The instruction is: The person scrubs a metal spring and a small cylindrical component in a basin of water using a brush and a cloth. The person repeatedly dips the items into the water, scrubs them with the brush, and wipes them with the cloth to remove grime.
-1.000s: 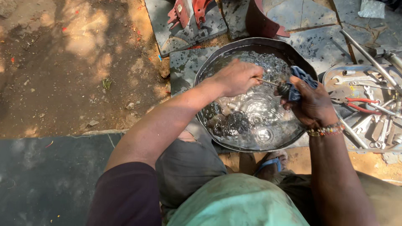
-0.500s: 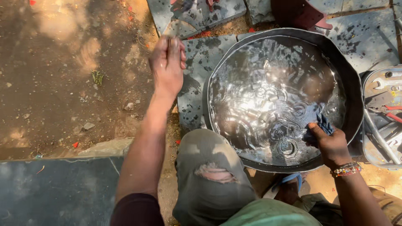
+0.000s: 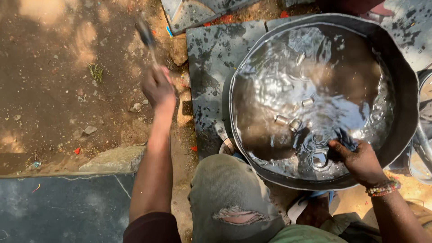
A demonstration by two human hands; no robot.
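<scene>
A wide metal basin (image 3: 405,85) full of rippling water stands on dark slabs in front of me. Small metal cylinders (image 3: 307,102) lie under the water, and a ring-shaped part (image 3: 319,158) rests near the front rim. My right hand (image 3: 357,159) reaches into the water at the front right, closed on a dark blue object (image 3: 344,137) that is partly hidden. My left hand (image 3: 158,87) is out over the dirt to the left of the basin, gripping a thin dark tool (image 3: 146,35) that is blurred by motion.
Dark stone slabs (image 3: 211,58) lie under and behind the basin. Bare dirt (image 3: 67,67) with small stones spreads to the left. A dark slab (image 3: 58,207) fills the bottom left. My knee in torn grey trousers (image 3: 229,198) is against the basin. A metal tray's edge (image 3: 425,135) shows at the right.
My left hand left the water, swung out over the dirt and now grips a thin tool. My right hand stays at the basin's front right. The view has moved closer.
</scene>
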